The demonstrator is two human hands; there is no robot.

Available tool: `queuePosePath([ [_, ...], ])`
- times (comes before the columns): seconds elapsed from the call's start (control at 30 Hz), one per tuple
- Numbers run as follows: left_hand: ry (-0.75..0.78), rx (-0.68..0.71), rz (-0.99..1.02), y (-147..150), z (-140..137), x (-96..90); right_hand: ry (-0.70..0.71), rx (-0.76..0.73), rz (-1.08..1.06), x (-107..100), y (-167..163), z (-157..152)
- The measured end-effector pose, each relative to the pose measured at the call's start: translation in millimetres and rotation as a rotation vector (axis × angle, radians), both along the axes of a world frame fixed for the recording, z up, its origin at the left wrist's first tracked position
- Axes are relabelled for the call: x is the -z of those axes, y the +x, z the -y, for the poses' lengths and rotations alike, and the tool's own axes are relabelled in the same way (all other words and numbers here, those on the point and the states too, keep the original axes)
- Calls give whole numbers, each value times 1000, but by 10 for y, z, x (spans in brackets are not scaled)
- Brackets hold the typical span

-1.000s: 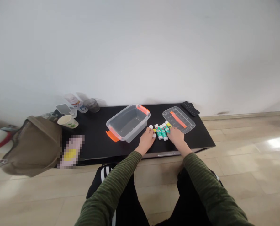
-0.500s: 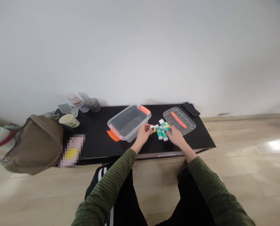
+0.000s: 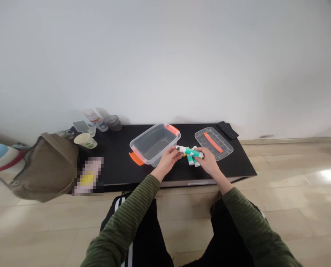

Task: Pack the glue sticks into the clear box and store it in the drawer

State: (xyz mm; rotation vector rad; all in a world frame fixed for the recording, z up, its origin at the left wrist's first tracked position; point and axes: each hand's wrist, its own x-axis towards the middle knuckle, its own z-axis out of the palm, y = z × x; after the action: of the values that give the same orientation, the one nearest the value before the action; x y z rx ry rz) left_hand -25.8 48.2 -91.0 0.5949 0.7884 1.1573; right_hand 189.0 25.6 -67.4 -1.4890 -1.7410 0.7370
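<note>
Soft, fairly bright light spreads over the wall [image 3: 165, 59], with white glare on the floor [image 3: 330, 175] far to the right of the right hand [image 3: 209, 163] and faint, soft-edged shadows behind the bottle [image 3: 96, 119] and glass [image 3: 113, 123], beyond and left of the left hand [image 3: 168, 160]. Print on the stick [image 3: 193, 152] between both is too soft to read, the patch [image 3: 87, 176] left of the left hand is pixelated, and wide-angle stretching marks the edges.

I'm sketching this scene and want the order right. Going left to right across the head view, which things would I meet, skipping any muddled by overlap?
Bag, paper cup, glass, box, held tube, lid.
</note>
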Motion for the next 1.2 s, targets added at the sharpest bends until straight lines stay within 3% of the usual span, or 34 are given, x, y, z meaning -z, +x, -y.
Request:
queuePosePath([
  [0.33,24,27,-42,-42,56,-5,-100,-38,-173,10,-3,22],
  [0.53,44,3,-38,-14,49,4,-170,-3,-164,96,37,-10],
  [0.77,78,40,-68,10,88,-43,-401,-97,-375,84,5,4],
  [0.87,119,53,-111,44,79,-24,-452,-144,-365,33,60,-29],
  [1.0,262,31,-411,60,8,68,-347,-72,-179,-31,229,-121],
  [1.1,441,-32,-817,20,-24,156,-247,173,130,-68,349,-172],
  [1.2,565,5,-1165,-15,-6,242,-266,359,434,-72,399,-199],
])
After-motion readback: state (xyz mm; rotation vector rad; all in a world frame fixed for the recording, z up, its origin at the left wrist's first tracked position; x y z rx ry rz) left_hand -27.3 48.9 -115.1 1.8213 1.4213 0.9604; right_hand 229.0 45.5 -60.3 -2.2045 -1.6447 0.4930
